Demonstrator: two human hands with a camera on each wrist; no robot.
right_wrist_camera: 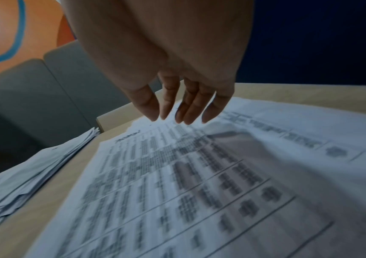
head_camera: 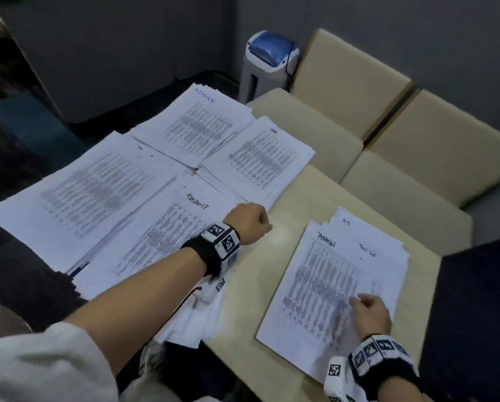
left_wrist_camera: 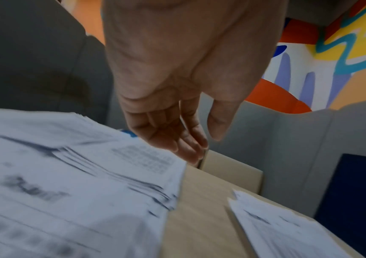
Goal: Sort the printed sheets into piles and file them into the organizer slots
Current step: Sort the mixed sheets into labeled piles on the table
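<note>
Unsorted stack (head_camera: 338, 288): directly under right hand (head_camera: 372, 313), grip loose, empty; left hand (head_camera: 247, 223) farther, empty, fingers relaxed.

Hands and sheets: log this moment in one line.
left hand: open, over table | right hand: open, over ADMIN sheet | four piles laid out
</note>
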